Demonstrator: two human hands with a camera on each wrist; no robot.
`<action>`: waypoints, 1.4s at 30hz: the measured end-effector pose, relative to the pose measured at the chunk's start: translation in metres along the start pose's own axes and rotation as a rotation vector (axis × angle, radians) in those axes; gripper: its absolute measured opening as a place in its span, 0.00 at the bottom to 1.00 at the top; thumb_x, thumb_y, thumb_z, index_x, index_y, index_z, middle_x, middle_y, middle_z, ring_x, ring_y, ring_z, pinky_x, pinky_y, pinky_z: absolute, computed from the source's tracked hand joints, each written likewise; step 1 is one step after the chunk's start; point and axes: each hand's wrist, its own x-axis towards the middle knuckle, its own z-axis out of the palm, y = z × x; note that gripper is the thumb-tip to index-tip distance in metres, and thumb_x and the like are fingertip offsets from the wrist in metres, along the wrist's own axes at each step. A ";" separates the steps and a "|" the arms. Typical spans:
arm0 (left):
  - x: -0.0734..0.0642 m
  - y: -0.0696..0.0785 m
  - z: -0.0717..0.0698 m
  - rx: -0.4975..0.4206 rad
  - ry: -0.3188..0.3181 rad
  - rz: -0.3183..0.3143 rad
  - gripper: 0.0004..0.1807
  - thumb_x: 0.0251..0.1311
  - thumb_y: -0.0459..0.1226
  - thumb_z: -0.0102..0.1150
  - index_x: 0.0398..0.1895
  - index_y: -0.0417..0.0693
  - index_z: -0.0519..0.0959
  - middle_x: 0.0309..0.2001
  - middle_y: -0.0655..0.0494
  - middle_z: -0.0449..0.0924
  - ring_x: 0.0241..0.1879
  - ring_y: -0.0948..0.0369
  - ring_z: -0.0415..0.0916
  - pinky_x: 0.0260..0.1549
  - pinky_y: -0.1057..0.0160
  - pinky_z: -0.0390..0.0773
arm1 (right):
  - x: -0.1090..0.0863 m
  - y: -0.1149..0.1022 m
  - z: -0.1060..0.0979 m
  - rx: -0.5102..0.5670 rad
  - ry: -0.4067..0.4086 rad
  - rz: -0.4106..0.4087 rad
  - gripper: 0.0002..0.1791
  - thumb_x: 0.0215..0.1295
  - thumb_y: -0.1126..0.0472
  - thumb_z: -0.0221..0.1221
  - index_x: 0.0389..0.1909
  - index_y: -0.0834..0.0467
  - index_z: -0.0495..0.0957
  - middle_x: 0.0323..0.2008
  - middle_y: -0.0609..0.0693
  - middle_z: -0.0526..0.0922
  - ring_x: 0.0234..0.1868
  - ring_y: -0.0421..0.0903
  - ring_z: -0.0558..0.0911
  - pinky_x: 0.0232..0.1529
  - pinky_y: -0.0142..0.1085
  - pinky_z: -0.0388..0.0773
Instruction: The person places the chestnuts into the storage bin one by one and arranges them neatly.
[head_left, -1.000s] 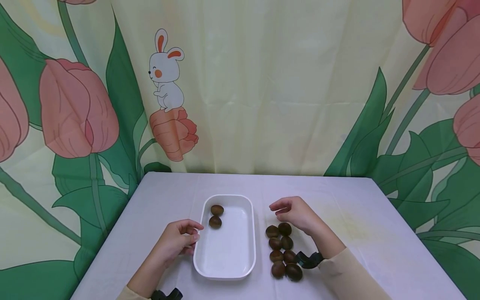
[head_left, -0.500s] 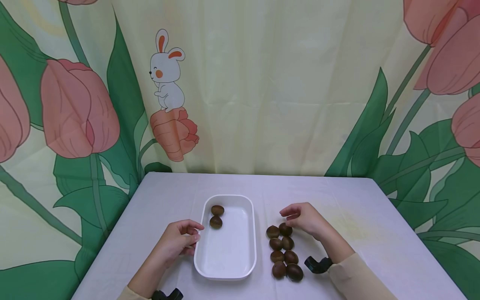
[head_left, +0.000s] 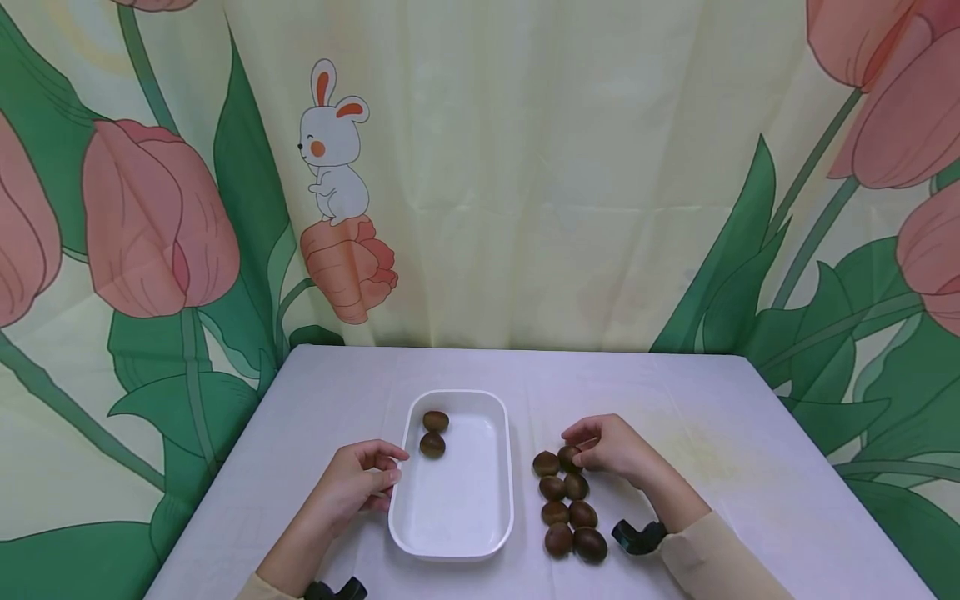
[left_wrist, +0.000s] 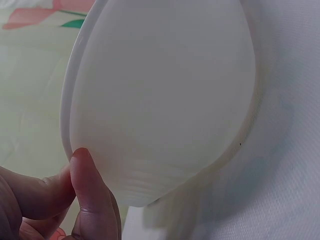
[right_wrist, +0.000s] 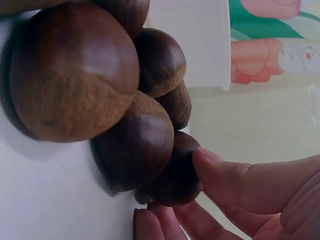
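A white rectangular tray point(head_left: 450, 508) lies on the table with two brown chestnuts point(head_left: 432, 445) at its upper left. My left hand point(head_left: 360, 483) grips the tray's left edge; the left wrist view has the thumb point(left_wrist: 87, 170) against the outer wall and a finger by the rim. To the tray's right, several chestnuts point(head_left: 553, 512) stand in two columns. At the far end of the right column, my right hand point(head_left: 618, 450) pinches a chestnut point(right_wrist: 175, 175), its thumb point(right_wrist: 220, 175) on one side and fingers on the other. That chestnut still sits beside its neighbours.
A white cloth covers the table point(head_left: 675, 400). Behind it hangs a curtain point(head_left: 540, 167) printed with tulips and a rabbit. A black wrist mount point(head_left: 637, 537) on the right arm is close to the near chestnuts.
My right hand has moved right and down from beyond the chestnuts, and its thumb and fingers have closed around the far right one. The left hand and tray stay put.
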 end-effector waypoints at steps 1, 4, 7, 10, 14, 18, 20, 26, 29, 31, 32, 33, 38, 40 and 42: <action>0.000 0.000 0.000 0.001 0.001 0.000 0.13 0.63 0.24 0.70 0.49 0.42 0.88 0.35 0.50 0.79 0.25 0.55 0.80 0.20 0.62 0.82 | 0.000 0.000 0.000 -0.003 -0.003 -0.005 0.20 0.58 0.76 0.72 0.52 0.64 0.87 0.47 0.56 0.90 0.45 0.47 0.85 0.44 0.38 0.86; 0.000 0.001 0.000 0.005 0.001 0.000 0.13 0.63 0.24 0.70 0.49 0.42 0.88 0.35 0.50 0.80 0.25 0.55 0.80 0.20 0.62 0.82 | 0.000 0.001 0.002 -0.003 -0.007 -0.007 0.19 0.58 0.75 0.72 0.52 0.64 0.87 0.46 0.55 0.90 0.44 0.47 0.83 0.44 0.38 0.86; -0.001 0.001 0.000 0.007 0.001 -0.006 0.13 0.63 0.24 0.71 0.50 0.43 0.88 0.36 0.50 0.80 0.25 0.55 0.80 0.21 0.62 0.83 | 0.000 0.001 0.003 -0.014 0.001 -0.005 0.18 0.58 0.75 0.72 0.51 0.63 0.87 0.46 0.55 0.89 0.44 0.48 0.83 0.44 0.38 0.86; -0.002 0.002 0.001 0.007 0.001 -0.008 0.13 0.63 0.24 0.70 0.50 0.42 0.88 0.36 0.50 0.80 0.25 0.56 0.80 0.21 0.62 0.82 | 0.000 0.002 0.004 -0.020 0.013 0.003 0.18 0.58 0.76 0.72 0.50 0.63 0.88 0.46 0.55 0.89 0.44 0.48 0.83 0.42 0.37 0.85; -0.002 0.002 0.001 0.005 0.006 -0.005 0.13 0.63 0.24 0.70 0.50 0.42 0.88 0.35 0.50 0.80 0.25 0.56 0.80 0.20 0.62 0.82 | -0.001 0.002 0.004 -0.013 0.021 0.009 0.18 0.58 0.76 0.71 0.49 0.62 0.87 0.44 0.56 0.88 0.43 0.49 0.83 0.40 0.35 0.84; -0.003 0.003 0.002 0.001 0.007 -0.003 0.13 0.63 0.24 0.70 0.50 0.42 0.88 0.36 0.50 0.80 0.25 0.56 0.79 0.20 0.62 0.82 | -0.001 0.002 0.002 0.000 0.031 -0.017 0.17 0.57 0.76 0.71 0.49 0.64 0.87 0.42 0.56 0.89 0.41 0.48 0.83 0.39 0.35 0.83; -0.003 0.003 0.002 0.001 0.005 -0.005 0.13 0.63 0.24 0.70 0.50 0.42 0.88 0.36 0.50 0.80 0.25 0.56 0.80 0.20 0.62 0.82 | -0.001 0.002 0.001 0.003 0.032 -0.035 0.17 0.57 0.75 0.72 0.48 0.65 0.87 0.42 0.56 0.89 0.41 0.48 0.83 0.40 0.35 0.83; -0.002 0.002 0.001 0.010 0.007 -0.015 0.13 0.64 0.24 0.70 0.50 0.42 0.88 0.36 0.50 0.80 0.26 0.55 0.80 0.21 0.62 0.83 | 0.001 0.000 -0.003 0.015 0.023 -0.072 0.17 0.57 0.74 0.72 0.48 0.65 0.87 0.43 0.56 0.90 0.41 0.47 0.85 0.41 0.35 0.84; -0.001 0.001 0.001 0.015 0.011 -0.014 0.13 0.64 0.24 0.70 0.51 0.42 0.88 0.36 0.50 0.79 0.26 0.55 0.79 0.21 0.62 0.83 | 0.001 -0.004 -0.003 0.034 0.016 -0.072 0.17 0.57 0.74 0.72 0.49 0.66 0.87 0.44 0.57 0.89 0.41 0.47 0.85 0.41 0.35 0.86; -0.001 0.001 0.001 0.017 0.014 -0.013 0.14 0.64 0.24 0.70 0.51 0.42 0.88 0.36 0.50 0.79 0.26 0.55 0.79 0.21 0.62 0.83 | 0.001 -0.007 -0.004 0.039 0.008 -0.070 0.17 0.58 0.74 0.72 0.49 0.66 0.86 0.45 0.58 0.89 0.41 0.46 0.85 0.41 0.35 0.86; -0.001 0.001 0.001 0.016 0.015 -0.013 0.14 0.64 0.24 0.70 0.51 0.42 0.88 0.36 0.50 0.79 0.26 0.55 0.79 0.21 0.62 0.83 | 0.001 -0.009 -0.004 0.042 0.006 -0.070 0.17 0.58 0.74 0.72 0.50 0.66 0.86 0.45 0.58 0.89 0.41 0.46 0.85 0.41 0.36 0.87; -0.001 0.000 0.001 0.015 0.016 -0.013 0.14 0.64 0.24 0.70 0.50 0.43 0.88 0.36 0.50 0.79 0.26 0.55 0.79 0.21 0.61 0.83 | 0.001 -0.010 -0.005 0.043 0.003 -0.072 0.17 0.59 0.74 0.71 0.50 0.66 0.86 0.46 0.58 0.89 0.41 0.46 0.85 0.41 0.36 0.87; -0.001 0.001 0.001 0.009 0.014 -0.017 0.13 0.64 0.24 0.69 0.50 0.43 0.88 0.37 0.50 0.80 0.26 0.55 0.79 0.21 0.62 0.84 | 0.001 -0.017 -0.006 0.042 0.004 -0.077 0.17 0.60 0.73 0.72 0.51 0.65 0.86 0.47 0.59 0.89 0.43 0.47 0.85 0.41 0.36 0.86; -0.001 0.002 0.001 0.006 0.010 -0.019 0.13 0.64 0.24 0.69 0.50 0.43 0.88 0.37 0.50 0.80 0.26 0.56 0.79 0.21 0.62 0.84 | 0.001 -0.019 -0.007 0.040 0.003 -0.080 0.17 0.60 0.73 0.72 0.51 0.65 0.86 0.47 0.58 0.89 0.43 0.47 0.85 0.41 0.36 0.86; -0.001 0.002 0.001 0.004 0.007 -0.016 0.13 0.65 0.24 0.69 0.50 0.42 0.88 0.37 0.50 0.80 0.26 0.56 0.79 0.21 0.62 0.84 | 0.001 -0.020 -0.007 0.040 0.000 -0.087 0.17 0.61 0.72 0.72 0.51 0.65 0.86 0.47 0.59 0.89 0.43 0.47 0.85 0.41 0.36 0.87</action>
